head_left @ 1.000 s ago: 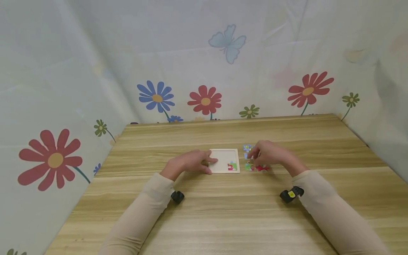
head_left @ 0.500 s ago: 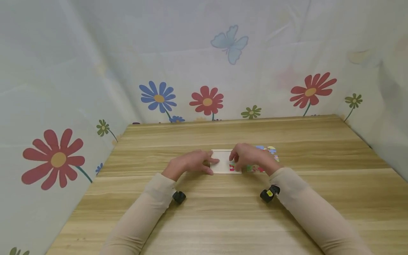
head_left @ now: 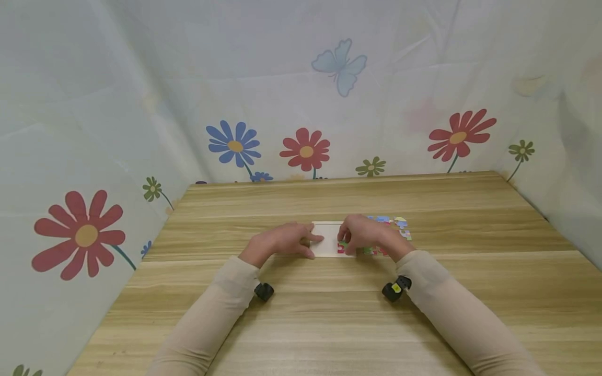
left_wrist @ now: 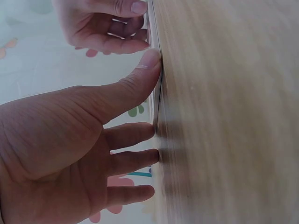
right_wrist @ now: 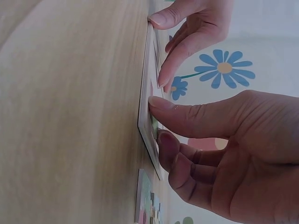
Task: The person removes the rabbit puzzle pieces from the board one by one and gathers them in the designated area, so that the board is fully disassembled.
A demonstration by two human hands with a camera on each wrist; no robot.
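A small pale puzzle tray (head_left: 325,231) lies flat on the wooden table. My left hand (head_left: 284,238) rests at its left side, thumb on the near edge and index finger reaching over the tray floor; the left wrist view shows these fingers mostly straight. Over the tray's right part, my right hand (head_left: 363,231) has curled fingers, with thumb and index finger pinching a puzzle piece (right_wrist: 154,122), seen edge-on and mostly hidden in the right wrist view. A red and green puzzle piece (head_left: 340,248) shows in the tray's lower right, just below the right fingertips.
Several loose puzzle pieces (head_left: 401,224), blue, red and green, lie right of the tray, partly hidden under the right hand and forearm. The wooden table (head_left: 320,324) ends at a flower-printed curtain (head_left: 263,78) at the back and sides.
My right hand has moved left from the loose pieces to the tray, then lowered slightly there. The left hand keeps its place at the tray's left side.
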